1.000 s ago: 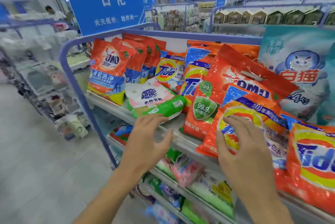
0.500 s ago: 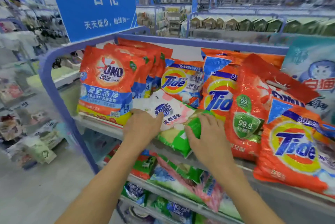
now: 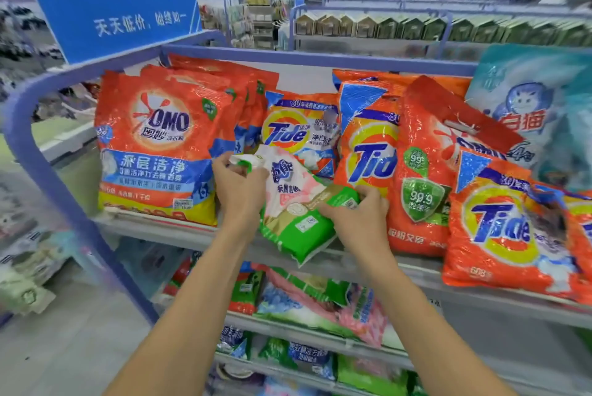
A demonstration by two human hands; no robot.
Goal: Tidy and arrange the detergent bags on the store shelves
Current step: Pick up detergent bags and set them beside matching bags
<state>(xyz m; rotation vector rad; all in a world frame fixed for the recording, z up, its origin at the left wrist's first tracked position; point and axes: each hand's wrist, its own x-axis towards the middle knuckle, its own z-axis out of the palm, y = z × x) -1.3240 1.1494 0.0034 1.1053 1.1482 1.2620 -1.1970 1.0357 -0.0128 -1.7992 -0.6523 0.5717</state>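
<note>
- The blue rack frame curves round the left end of the top shelf; left of it lies open aisle floor;
- A large OMO bag stands at the shelf's left end, its base at the front lip; a tall Tide bag stands to the right, and the gap between them is the only free room on the shelf;
- The white-and-green bag lies in that gap, face up; its long axis runs diagonally, white end up-left toward the OMO bag, green end down-right and overhanging the front lip;
- The left hand has its fingers curled, pinching the crumpled white corner;
- The right hand grips the green right edge, fingers curled over it beside the Tide bag.
</note>
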